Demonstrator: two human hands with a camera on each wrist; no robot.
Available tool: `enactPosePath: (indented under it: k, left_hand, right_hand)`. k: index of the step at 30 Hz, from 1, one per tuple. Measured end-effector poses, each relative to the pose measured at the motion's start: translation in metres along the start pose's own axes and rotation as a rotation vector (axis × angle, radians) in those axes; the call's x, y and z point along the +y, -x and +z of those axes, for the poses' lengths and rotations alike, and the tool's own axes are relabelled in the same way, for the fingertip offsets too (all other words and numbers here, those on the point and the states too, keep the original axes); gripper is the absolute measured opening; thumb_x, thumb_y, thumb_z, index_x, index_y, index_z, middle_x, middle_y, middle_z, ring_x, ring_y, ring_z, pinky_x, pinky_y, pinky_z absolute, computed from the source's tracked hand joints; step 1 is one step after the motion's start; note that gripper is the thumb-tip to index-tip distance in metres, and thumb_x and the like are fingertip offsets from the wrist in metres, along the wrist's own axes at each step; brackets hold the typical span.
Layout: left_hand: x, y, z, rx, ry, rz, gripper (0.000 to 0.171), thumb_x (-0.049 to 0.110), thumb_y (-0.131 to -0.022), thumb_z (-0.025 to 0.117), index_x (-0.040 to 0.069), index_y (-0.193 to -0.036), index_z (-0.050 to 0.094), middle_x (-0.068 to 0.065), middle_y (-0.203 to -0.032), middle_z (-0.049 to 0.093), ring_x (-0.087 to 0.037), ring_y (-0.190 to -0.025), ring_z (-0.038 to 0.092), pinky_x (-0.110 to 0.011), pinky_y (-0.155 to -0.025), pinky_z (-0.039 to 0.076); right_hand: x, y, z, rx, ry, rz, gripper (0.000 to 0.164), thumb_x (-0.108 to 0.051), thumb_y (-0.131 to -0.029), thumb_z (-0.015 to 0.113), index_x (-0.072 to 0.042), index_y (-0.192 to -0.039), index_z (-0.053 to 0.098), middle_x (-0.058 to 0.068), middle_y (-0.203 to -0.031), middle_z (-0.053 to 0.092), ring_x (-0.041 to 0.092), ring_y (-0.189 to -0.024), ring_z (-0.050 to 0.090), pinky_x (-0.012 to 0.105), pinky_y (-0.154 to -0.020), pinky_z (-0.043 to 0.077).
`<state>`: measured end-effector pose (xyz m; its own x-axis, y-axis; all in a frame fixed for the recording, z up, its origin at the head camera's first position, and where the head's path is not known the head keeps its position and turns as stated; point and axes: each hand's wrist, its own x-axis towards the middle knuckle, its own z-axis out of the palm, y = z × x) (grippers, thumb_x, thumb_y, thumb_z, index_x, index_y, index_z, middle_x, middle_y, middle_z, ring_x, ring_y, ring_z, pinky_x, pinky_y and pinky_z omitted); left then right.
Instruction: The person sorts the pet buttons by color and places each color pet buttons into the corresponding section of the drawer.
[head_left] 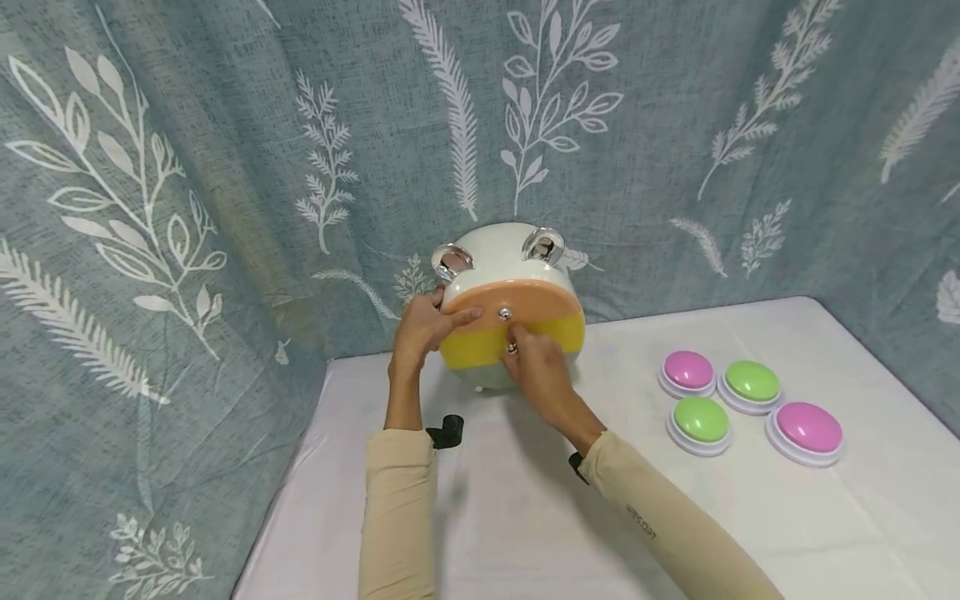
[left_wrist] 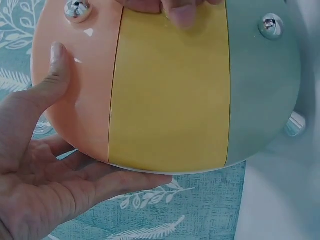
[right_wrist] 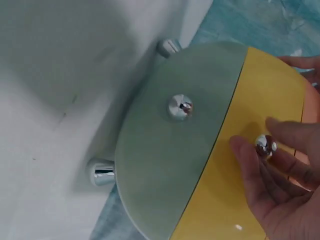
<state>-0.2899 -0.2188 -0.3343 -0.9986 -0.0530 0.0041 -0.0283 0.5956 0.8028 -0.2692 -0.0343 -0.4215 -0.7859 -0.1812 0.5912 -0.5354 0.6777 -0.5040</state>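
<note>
A small rounded drawer cabinet [head_left: 498,258] with silver ear-shaped loops and silver feet stands at the back of the table. Its front has an orange drawer [left_wrist: 92,110] on top, a yellow one [left_wrist: 170,100] in the middle and a green one [right_wrist: 175,145] at the bottom, each with a round silver knob. My left hand [head_left: 422,329] holds the cabinet's left side, thumb on the orange front and fingers along the side wall. With the fingers of my right hand [head_left: 543,371] I pinch the yellow drawer's knob [right_wrist: 265,145]. The yellow front looks flush with its neighbours.
To the right on the white-covered table [head_left: 510,517] are two pink push lights [head_left: 688,370] and two green ones [head_left: 752,381], each on a white base. A patterned teal curtain [head_left: 375,125] hangs right behind the cabinet and along both sides.
</note>
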Motion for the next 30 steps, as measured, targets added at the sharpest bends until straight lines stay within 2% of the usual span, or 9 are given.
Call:
enactPosePath:
  k: [6, 9, 10, 13, 14, 16, 17, 23, 30]
  left_hand:
    - [-0.002, -0.001, 0.001, -0.005, 0.025, -0.004, 0.092, 0.045, -0.088, 0.084, 0.01, -0.161, 0.041, -0.002, -0.074, 0.052, -0.009, -0.043, 0.03, -0.024, -0.046, 0.031]
    - [-0.003, -0.001, 0.001, -0.002, 0.008, -0.002, 0.093, 0.046, -0.088, 0.084, 0.01, -0.161, 0.039, -0.01, -0.088, 0.063, -0.011, -0.045, 0.033, -0.026, -0.048, 0.033]
    - [-0.002, -0.001, 0.001, -0.006, -0.001, -0.004, 0.094, 0.046, -0.089, 0.083, 0.009, -0.162, 0.037, -0.015, -0.101, 0.068, -0.013, -0.051, 0.042, -0.027, -0.052, 0.04]
    - [-0.001, -0.001, 0.001, -0.016, -0.002, -0.012, 0.096, 0.047, -0.09, 0.082, 0.008, -0.163, 0.033, -0.023, -0.141, 0.063, -0.025, -0.089, 0.067, -0.037, -0.082, 0.058]
    - [0.0, -0.001, 0.001, -0.021, 0.004, -0.016, 0.096, 0.046, -0.09, 0.081, 0.008, -0.163, 0.032, -0.023, -0.149, 0.059, -0.03, -0.107, 0.068, -0.042, -0.095, 0.058]
    - [0.001, 0.0, 0.001, -0.026, 0.016, -0.025, 0.097, 0.046, -0.09, 0.081, 0.007, -0.163, 0.031, -0.02, -0.163, 0.046, -0.036, -0.139, 0.056, -0.051, -0.117, 0.047]
    - [0.001, 0.0, 0.0, -0.025, 0.02, -0.027, 0.097, 0.045, -0.09, 0.082, 0.007, -0.163, 0.03, -0.02, -0.164, 0.044, -0.039, -0.143, 0.052, -0.053, -0.12, 0.044]
    - [0.003, 0.001, 0.0, -0.021, -0.008, -0.022, 0.095, 0.043, -0.092, 0.081, 0.006, -0.163, 0.03, -0.02, -0.165, 0.043, -0.041, -0.147, 0.048, -0.055, -0.121, 0.042]
    - [0.001, 0.004, -0.001, -0.031, -0.017, -0.018, 0.097, 0.047, -0.092, 0.079, 0.008, -0.165, 0.026, -0.019, -0.168, 0.037, -0.041, -0.149, 0.046, -0.055, -0.122, 0.042]
  right_hand:
    - [-0.004, -0.003, -0.001, 0.02, 0.073, -0.029, 0.01, 0.001, -0.088, 0.073, -0.002, -0.085, 0.064, 0.004, -0.067, 0.06, 0.014, -0.06, 0.05, 0.025, -0.054, 0.04]
    - [-0.007, 0.0, -0.002, 0.013, 0.103, -0.031, 0.01, 0.002, -0.086, 0.072, -0.002, -0.084, 0.063, 0.003, -0.063, 0.056, 0.013, -0.057, 0.046, 0.023, -0.052, 0.036]
    - [-0.008, 0.001, -0.003, 0.008, 0.106, -0.03, 0.01, 0.002, -0.086, 0.071, -0.002, -0.083, 0.062, 0.002, -0.062, 0.055, 0.012, -0.056, 0.045, 0.023, -0.052, 0.034]
    - [-0.01, 0.008, -0.006, 0.003, 0.133, -0.045, 0.015, 0.002, -0.085, 0.07, -0.005, -0.078, 0.058, 0.0, -0.058, 0.05, 0.011, -0.052, 0.043, 0.022, -0.049, 0.031]
    - [-0.011, 0.01, -0.008, 0.005, 0.139, -0.054, 0.017, 0.002, -0.085, 0.069, -0.005, -0.077, 0.057, 0.0, -0.057, 0.048, 0.011, -0.052, 0.043, 0.021, -0.049, 0.031]
    - [-0.013, 0.016, -0.01, 0.007, 0.157, -0.071, 0.02, 0.002, -0.086, 0.068, -0.007, -0.075, 0.055, -0.001, -0.056, 0.045, 0.011, -0.051, 0.042, 0.021, -0.048, 0.031]
    - [-0.015, 0.019, -0.012, 0.011, 0.165, -0.08, 0.02, 0.002, -0.086, 0.068, -0.007, -0.074, 0.055, -0.002, -0.056, 0.044, 0.011, -0.05, 0.042, 0.021, -0.048, 0.031]
    - [-0.025, 0.038, -0.023, 0.032, 0.205, -0.108, 0.022, 0.0, -0.084, 0.072, -0.008, -0.074, 0.055, -0.001, -0.056, 0.045, 0.012, -0.049, 0.045, 0.023, -0.046, 0.033]
    - [-0.037, 0.055, -0.031, 0.011, 0.237, -0.08, 0.024, -0.001, -0.084, 0.074, -0.009, -0.073, 0.054, -0.001, -0.055, 0.045, 0.014, -0.048, 0.047, 0.024, -0.044, 0.034]
